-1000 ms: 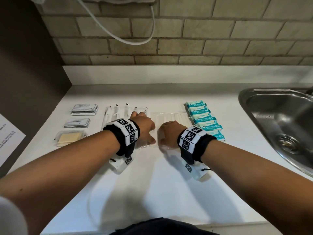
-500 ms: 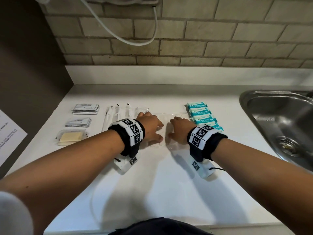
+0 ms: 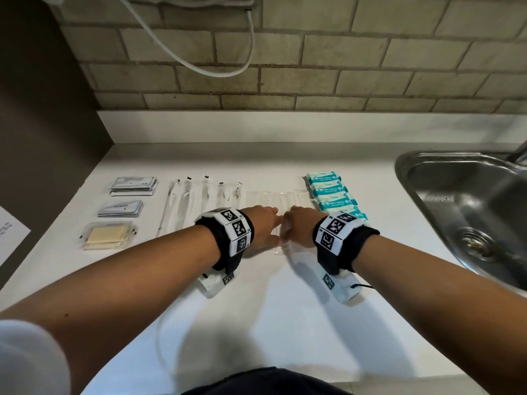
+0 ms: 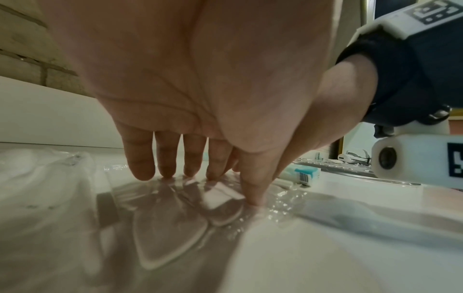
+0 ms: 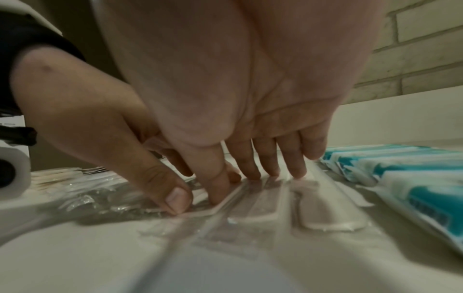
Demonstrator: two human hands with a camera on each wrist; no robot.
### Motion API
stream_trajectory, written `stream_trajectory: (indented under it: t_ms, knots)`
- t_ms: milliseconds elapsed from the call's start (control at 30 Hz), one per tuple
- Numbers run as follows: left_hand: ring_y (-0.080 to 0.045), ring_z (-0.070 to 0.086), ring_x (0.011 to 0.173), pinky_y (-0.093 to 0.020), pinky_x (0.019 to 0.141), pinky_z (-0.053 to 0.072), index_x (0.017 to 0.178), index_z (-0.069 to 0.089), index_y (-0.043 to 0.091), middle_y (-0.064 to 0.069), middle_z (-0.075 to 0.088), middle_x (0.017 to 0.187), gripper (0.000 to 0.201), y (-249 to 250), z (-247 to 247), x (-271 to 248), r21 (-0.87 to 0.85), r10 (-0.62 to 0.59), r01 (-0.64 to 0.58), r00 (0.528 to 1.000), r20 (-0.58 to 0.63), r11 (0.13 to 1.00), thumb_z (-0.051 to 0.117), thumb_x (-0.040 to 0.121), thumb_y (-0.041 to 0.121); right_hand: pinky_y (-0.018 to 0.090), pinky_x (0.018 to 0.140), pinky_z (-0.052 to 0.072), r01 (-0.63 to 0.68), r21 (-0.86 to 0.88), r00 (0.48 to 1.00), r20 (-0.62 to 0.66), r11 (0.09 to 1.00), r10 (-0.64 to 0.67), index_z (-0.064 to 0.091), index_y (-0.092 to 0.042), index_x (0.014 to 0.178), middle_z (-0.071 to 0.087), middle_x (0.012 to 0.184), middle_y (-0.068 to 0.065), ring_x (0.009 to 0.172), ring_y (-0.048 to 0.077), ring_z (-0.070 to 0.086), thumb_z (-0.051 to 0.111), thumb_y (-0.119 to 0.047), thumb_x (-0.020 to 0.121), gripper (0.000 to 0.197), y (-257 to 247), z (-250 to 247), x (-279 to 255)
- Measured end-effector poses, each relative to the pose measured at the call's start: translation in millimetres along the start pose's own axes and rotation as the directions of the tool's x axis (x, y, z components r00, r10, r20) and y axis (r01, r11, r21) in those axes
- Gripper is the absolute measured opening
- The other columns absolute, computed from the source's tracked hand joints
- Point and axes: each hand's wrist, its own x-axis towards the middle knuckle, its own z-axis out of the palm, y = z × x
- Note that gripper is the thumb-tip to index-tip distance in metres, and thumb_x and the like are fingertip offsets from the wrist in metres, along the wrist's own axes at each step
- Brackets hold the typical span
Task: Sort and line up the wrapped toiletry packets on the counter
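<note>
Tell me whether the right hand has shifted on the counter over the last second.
Yes. The right hand has slid left, away from the teal wipe packets, and now meets the left hand over the clear packets.

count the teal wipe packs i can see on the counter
5 teal wipe packs at least, overlapping in one row between the clear packets and the sink; the nearest is half hidden behind the right wrist band, so more may be covered.
</note>
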Motion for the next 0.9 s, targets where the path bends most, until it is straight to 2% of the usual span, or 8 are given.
stream_trajectory:
  t_ms: [100,233,333,400,533,900]
  knots:
    - [-0.031,0.041,0.137,-0.041,0.108,0.039,0.149,0.032,0.02,-0.01,0.026,0.158,0.064,-1,0,3,0.011,-0.001,0.001,1.0,0.016,1.0,0.047,0.095,0.049,0.037,0.091,0.051,0.011,0.013,1.0,-0.009,1.0,-0.011,0.068,-0.029,0.108,0.054,0.112,0.002,0.103,0.026,0.062,0.06,-0.035,0.09,0.021,1,1,1]
    - [-0.031,0.046,0.131,-0.043,0.104,0.042,0.142,0.043,0.019,-0.011,0.04,0.149,0.061,-4,2,6,-0.004,-0.001,0.001,1.0,-0.004,1.0,0.049,0.091,0.052,0.04,0.09,0.051,-0.022,0.022,0.998,-0.064,1.0,0.023,0.062,-0.017,0.115,0.055,0.115,0.005,0.104,0.027,0.061,0.063,-0.036,0.086,0.035,5,3,6]
    - [-0.03,0.047,0.126,-0.044,0.1,0.044,0.135,0.047,0.027,-0.007,0.046,0.141,0.055,-3,2,6,-0.056,0.01,-0.014,0.998,-0.066,0.998,0.052,0.088,0.054,0.033,0.078,0.051,-0.036,-0.004,0.996,-0.087,0.999,0.036,0.066,-0.013,0.108,0.062,0.107,0.007,0.095,0.026,0.063,0.06,-0.031,0.086,0.029,7,2,8]
    - [-0.029,0.046,0.126,-0.044,0.099,0.044,0.136,0.046,0.027,-0.005,0.046,0.141,0.055,-1,1,6,-0.042,0.007,-0.01,0.998,-0.068,0.999,0.053,0.088,0.053,0.03,0.072,0.049,-0.046,-0.009,0.997,-0.07,0.999,0.045,0.069,-0.013,0.1,0.065,0.097,0.006,0.084,0.023,0.061,0.058,-0.028,0.088,0.022,8,3,9]
    - [-0.03,0.045,0.127,-0.045,0.099,0.045,0.138,0.047,0.022,-0.006,0.045,0.144,0.058,0,2,7,-0.014,-0.012,0.011,1.0,-0.022,1.0,0.051,0.09,0.052,0.033,0.08,0.057,-0.061,0.02,0.997,-0.04,0.998,0.062,0.074,-0.021,0.097,0.07,0.096,0.001,0.084,0.02,0.066,0.062,-0.028,0.086,0.017,10,5,14]
    - [-0.029,0.049,0.124,-0.047,0.099,0.046,0.134,0.051,0.024,-0.005,0.049,0.139,0.053,-1,3,9,-0.049,-0.007,0.005,0.999,-0.04,0.999,0.055,0.088,0.049,0.036,0.083,0.057,-0.058,-0.013,0.997,-0.061,0.998,0.057,0.072,-0.019,0.101,0.069,0.099,0.003,0.091,0.023,0.067,0.061,-0.026,0.087,0.02,12,11,21]
